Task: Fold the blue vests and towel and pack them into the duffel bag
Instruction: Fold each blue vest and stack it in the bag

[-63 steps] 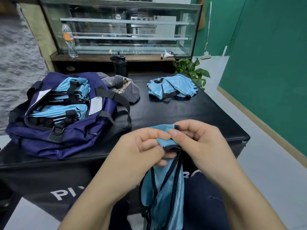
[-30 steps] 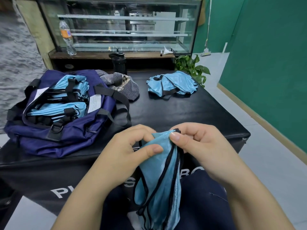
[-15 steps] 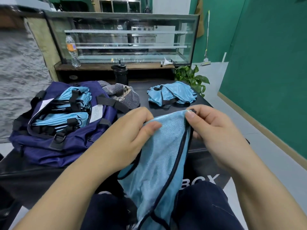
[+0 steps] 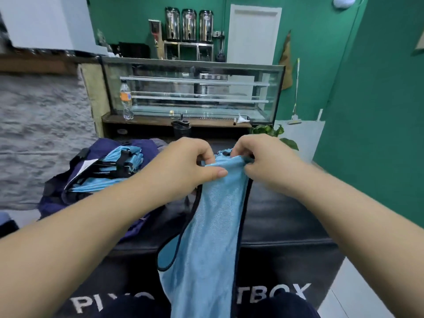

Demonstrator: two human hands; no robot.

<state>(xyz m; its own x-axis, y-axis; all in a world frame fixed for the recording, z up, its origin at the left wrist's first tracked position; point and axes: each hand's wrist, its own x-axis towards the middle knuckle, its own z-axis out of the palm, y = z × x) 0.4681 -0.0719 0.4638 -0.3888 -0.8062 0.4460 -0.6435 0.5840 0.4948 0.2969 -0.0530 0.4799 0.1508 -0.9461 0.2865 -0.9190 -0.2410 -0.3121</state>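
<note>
A light blue vest (image 4: pixel 213 221) with black trim hangs in front of me, raised above the black table (image 4: pixel 282 216). My left hand (image 4: pixel 183 166) pinches its top edge on the left, and my right hand (image 4: pixel 259 164) grips the top edge on the right. The navy duffel bag (image 4: pixel 68 193) lies open at the left, with folded blue vests (image 4: pixel 119 164) packed inside. My hands hide the other vests and the towel farther back on the table.
A glass display case (image 4: pixel 195 90) stands behind the table, with a water bottle (image 4: pixel 126 99) on its wooden ledge and a black cup (image 4: pixel 181 129) below. A green plant (image 4: pixel 273 134) sits at the table's far right corner. Green walls close the right side.
Both hands have lifted the vest higher and farther from me, spreading its top edge. My view has tilted upward, so more of the back wall shows.
</note>
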